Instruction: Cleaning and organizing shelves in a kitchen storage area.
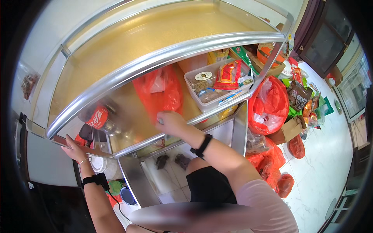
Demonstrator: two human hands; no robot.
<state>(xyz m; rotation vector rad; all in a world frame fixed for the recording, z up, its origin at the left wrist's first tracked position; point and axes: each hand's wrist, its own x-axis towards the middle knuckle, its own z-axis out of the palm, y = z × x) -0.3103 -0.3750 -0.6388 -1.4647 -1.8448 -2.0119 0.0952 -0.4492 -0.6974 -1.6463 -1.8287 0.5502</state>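
My left hand [75, 150] grips the metal frame post at the left corner of a shelf unit with gold-coloured shelves. Over the lower shelf [137, 122], my right hand [172, 123] is curled; something small and greenish shows at its fingers, too blurred to name. Just beyond it lies a red plastic bag [163, 90]. A clear plastic bin [204, 107] holding food packets, one of them red, stands to the right of the bag. On the shelf's left side lies a large bottle with a red label [99, 118].
Beneath the shelf, a metal drawer [137, 180] is pulled out towards me. Red plastic bags [269, 104], a cardboard box [288, 131] and many food packets crowd the floor at right. At lower left are a white-lidded tub [99, 164] and a blue container [127, 195].
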